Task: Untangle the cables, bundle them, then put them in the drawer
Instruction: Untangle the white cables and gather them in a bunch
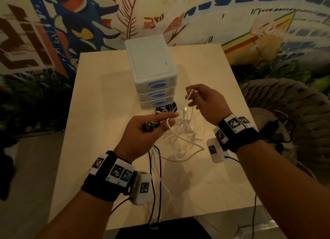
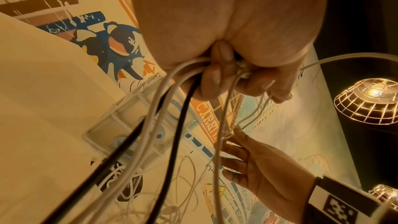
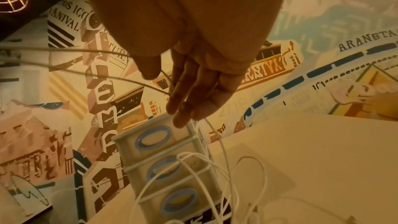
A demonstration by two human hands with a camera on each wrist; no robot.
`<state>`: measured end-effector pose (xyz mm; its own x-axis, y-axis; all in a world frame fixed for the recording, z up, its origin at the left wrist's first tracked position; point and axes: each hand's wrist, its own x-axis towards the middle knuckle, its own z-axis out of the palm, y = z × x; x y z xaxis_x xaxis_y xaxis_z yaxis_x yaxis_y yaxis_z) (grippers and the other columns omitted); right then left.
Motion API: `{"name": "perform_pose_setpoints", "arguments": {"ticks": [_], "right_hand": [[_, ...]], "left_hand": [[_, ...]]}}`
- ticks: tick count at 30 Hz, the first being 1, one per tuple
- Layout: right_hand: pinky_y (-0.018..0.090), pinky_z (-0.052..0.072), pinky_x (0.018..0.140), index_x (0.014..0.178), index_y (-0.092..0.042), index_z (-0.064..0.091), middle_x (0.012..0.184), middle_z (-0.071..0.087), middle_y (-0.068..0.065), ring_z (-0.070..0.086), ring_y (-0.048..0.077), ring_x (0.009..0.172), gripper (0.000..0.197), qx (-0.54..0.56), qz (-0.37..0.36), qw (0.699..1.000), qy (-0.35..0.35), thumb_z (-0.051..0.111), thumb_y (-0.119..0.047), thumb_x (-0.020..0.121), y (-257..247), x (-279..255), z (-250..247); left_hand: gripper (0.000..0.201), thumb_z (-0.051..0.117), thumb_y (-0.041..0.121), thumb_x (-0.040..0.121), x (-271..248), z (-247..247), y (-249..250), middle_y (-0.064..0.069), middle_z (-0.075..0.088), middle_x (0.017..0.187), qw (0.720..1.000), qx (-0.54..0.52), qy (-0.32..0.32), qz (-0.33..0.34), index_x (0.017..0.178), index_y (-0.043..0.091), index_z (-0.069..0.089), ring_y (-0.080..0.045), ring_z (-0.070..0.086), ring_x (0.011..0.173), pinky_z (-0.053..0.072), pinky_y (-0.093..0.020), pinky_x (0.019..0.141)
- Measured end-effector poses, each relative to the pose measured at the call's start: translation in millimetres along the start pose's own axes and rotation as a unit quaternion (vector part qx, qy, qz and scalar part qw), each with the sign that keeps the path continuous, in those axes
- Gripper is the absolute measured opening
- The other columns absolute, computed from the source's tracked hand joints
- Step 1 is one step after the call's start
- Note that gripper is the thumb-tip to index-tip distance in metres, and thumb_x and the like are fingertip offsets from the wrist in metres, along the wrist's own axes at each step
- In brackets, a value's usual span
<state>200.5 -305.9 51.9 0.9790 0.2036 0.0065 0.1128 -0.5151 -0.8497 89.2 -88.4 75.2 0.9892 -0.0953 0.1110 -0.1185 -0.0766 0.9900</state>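
A loose snarl of thin white cables (image 1: 182, 129) is hanging between both hands above the pale smooth worktop (image 1: 100, 113), just before the small white plastic drawer unit (image 1: 153, 74). The left hand (image 1: 142, 131) is gripping several white and black strands in curled fingers; the right hand (image 1: 205, 103) is pinching one white strand

Bare forearms. Black wristband (image 1: 105, 181) on left wrist, black wristband (image 1: 241, 136) on right; each carries white blocks with black-and-white square markers, thin black cable trailing.
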Motion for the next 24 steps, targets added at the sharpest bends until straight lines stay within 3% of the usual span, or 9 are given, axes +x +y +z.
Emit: {"name": "perform_pose_setpoints", "arguments": {"ticks": [5,10,14,17,18,19,20,22,24], "right_hand": [[0.034,0.051,0.066,0.111,-0.034,0.064,0.095,0.073,-0.004,0.073,0.02,0.076,0.039,0.075,0.051,0.995,-0.034,0.037,-0.059,0.099,7,-5,3],[0.039,0.056,0.072,0.104,-0.026,0.068,0.093,0.075,0.001,0.074,0.019,0.075,0.015,0.069,0.01,0.998,-0.003,0.056,-0.034,0.102,4,-6,-6],[0.044,0.059,0.078,0.115,-0.022,0.069,0.101,0.075,0.005,0.075,0.022,0.079,0.02,0.078,-0.02,0.997,-0.021,0.065,-0.028,0.097,-2,-12,-15],[0.045,0.058,0.087,0.122,-0.027,0.069,0.096,0.077,-0.004,0.074,0.014,0.08,0.025,-0.021,-0.035,0.999,-0.028,0.062,-0.031,0.099,-6,-18,-20],[0.041,0.058,0.088,0.122,-0.029,0.071,0.093,0.077,-0.008,0.073,0.01,0.078,0.025,-0.056,-0.038,0.997,-0.033,0.062,-0.032,0.099,-8,-19,-21],[0.038,0.058,0.086,0.12,-0.03,0.073,0.089,0.076,-0.01,0.072,0.007,0.075,0.023,-0.074,-0.041,0.996,-0.039,0.064,-0.032,0.098,-11,-22,-22],[0.037,0.059,0.085,0.116,-0.03,0.075,0.087,0.076,-0.011,0.072,0.006,0.073,0.021,-0.079,-0.047,0.995,-0.041,0.065,-0.032,0.098,-15,-25,-23],[0.041,0.059,0.084,0.11,-0.029,0.077,0.086,0.076,-0.012,0.073,0.009,0.075,0.017,-0.077,-0.066,0.995,-0.023,0.067,-0.032,0.097,-14,-29,-29],[0.046,0.057,0.09,0.111,-0.034,0.075,0.096,0.076,-0.012,0.074,0.012,0.089,0.017,-0.064,-0.072,0.995,0.003,0.066,-0.03,0.096,0,-30,-42]], "left_hand": [[0.021,0.069,0.012,0.091,0,2,4,0.011,0.078,0.105,0.997,0.01,-0.071,-0.002,0.111,0.015,0.076,-0.008,0.073,0.104,0.053,-0.017,0.089],[0.02,0.069,0.022,0.09,-4,3,-1,0.007,0.079,0.103,0.996,0.025,-0.077,-0.032,0.107,0.016,0.078,-0.01,0.073,0.104,0.053,-0.021,0.093],[0.02,0.072,0.024,0.091,-4,1,-5,0.01,0.079,0.1,0.995,0.061,-0.057,-0.061,0.108,0.016,0.079,-0.006,0.072,0.103,0.052,-0.019,0.092],[0.027,0.072,0.02,0.094,-3,-3,-7,0.01,0.078,0.085,0.99,0.095,-0.063,-0.085,0.121,0.023,0.075,0.003,0.066,0.08,0.047,-0.014,0.08],[0.034,0.072,0.018,0.095,-3,-5,-8,-0.003,0.062,0.109,0.988,0.109,-0.062,-0.092,0.128,0.027,0.071,0.002,0.058,0.07,0.043,-0.013,0.074],[0.043,0.072,0.017,0.094,-2,-9,-9,0.019,0.043,0.07,0.986,0.119,-0.06,-0.096,0.134,0.033,0.066,-0.003,0.052,0.066,0.041,-0.016,0.069],[0.051,0.073,0.015,0.093,-1,-13,-10,0.005,0.064,0.072,0.985,0.125,-0.059,-0.1,0.138,0.037,0.061,-0.007,0.05,0.066,0.043,-0.018,0.068],[0.062,0.075,0.013,0.091,1,-20,-10,0.007,0.057,0.074,0.982,0.137,-0.062,-0.115,0.142,0.041,0.056,-0.008,0.05,0.068,0.045,-0.017,0.072],[0.055,0.077,0.016,0.09,2,-26,-7,0.007,0.059,0.073,0.975,0.167,-0.069,-0.13,0.136,0.041,0.061,-0.01,0.053,0.067,0.046,-0.018,0.072]]}}
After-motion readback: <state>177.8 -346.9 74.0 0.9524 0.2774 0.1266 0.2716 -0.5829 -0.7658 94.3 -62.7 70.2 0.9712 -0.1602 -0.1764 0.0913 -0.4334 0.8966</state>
